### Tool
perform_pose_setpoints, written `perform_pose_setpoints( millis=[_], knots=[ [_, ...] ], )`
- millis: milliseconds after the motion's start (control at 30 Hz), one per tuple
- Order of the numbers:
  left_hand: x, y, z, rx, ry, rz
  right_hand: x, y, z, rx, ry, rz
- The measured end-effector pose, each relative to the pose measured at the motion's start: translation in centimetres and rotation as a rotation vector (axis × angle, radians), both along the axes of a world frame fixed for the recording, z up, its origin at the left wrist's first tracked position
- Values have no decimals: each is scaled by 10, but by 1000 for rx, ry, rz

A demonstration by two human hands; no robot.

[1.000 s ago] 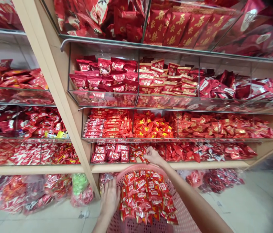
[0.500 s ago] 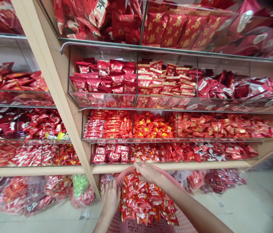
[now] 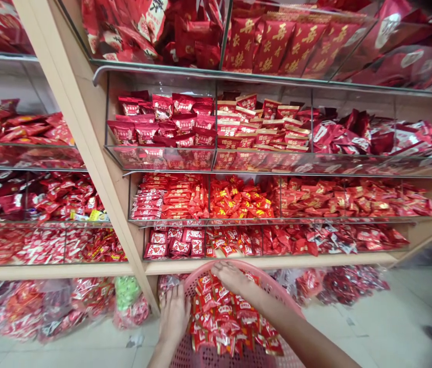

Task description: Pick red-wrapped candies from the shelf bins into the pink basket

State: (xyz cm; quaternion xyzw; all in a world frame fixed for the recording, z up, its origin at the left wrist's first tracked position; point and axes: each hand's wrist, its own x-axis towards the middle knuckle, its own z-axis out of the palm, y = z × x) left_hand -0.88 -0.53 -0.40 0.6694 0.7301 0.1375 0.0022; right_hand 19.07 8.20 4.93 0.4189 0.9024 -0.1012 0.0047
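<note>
A pink plastic basket point(image 3: 292, 301) with a perforated wall stands in front of the lowest shelf. Small red candy packets point(image 3: 225, 319) with pale lettering are heaped inside it. On the basket's left rim is my left hand point(image 3: 173, 312), its fingers bent over the edge. My right hand point(image 3: 231, 278) reaches palm down over the packets by the far rim, fingers extended and nothing visible in them. Just beyond, similar red packets point(image 3: 225, 245) lie in a compartment of the bottom shelf.
Glass-fronted shelves point(image 3: 169, 220) with red-wrapped sweets rise ahead. A slanting wooden post point(image 3: 85, 153) divides them from another shelf unit at left. Clear bags of sweets point(image 3: 62, 306) sit on the tiled floor point(image 3: 377, 332) under the shelves.
My right hand has drawn back from the bottom shelf's edge, down over the packets in the basket. My left hand stays on the rim.
</note>
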Motion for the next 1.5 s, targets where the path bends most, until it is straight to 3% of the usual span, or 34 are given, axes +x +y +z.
perform_pose_setpoints(
  millis=[133,300,367,567,733,1033,1267,1500],
  knots=[
    [-1,1,-3,3,6,-1,5,-1,1,33,35,7],
    [-1,1,-3,-2,12,-6,9,7,15,138,205,83],
    [0,1,-2,-7,15,-3,12,15,21,169,270,-8],
    [0,1,-2,-27,10,7,33,55,25,74,162,-535],
    [-1,1,-4,-24,-6,8,33,80,18,-8,49,-673],
    [-2,-1,-2,0,-24,-18,-9,93,9,-119,-82,-705],
    [-1,-1,0,-17,-23,-7,-6,81,14,-17,-81,-649],
    [0,0,-1,-32,-20,9,2,70,31,102,-22,-652]
  ],
)
